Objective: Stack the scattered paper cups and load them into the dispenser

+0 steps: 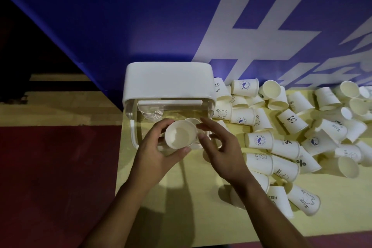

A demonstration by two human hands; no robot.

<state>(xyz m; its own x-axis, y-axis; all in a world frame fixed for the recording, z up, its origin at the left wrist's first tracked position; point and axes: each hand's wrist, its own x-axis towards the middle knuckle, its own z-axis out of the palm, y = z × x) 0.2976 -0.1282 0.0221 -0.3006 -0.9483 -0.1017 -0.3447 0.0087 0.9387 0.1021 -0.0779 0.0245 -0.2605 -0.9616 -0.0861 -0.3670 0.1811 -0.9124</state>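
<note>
Stacking step, by look: left hand [155,147] grips paper cup [181,136], mouth toward camera, over clear dispenser [169,80] at table [338,219] left edge. Right hand [219,147] loose, fingers apart, just right of cup. Next likely: fetch from scattered cups [291,121] right, nest. Table edge close left; bare room near

L hand [159,147] gripped paper cup [181,137] in front of white dispenser [169,82], R hand [219,147] w/ loose fingers just beside cup, other cups [291,121] lay scattered right of dispenser
</note>
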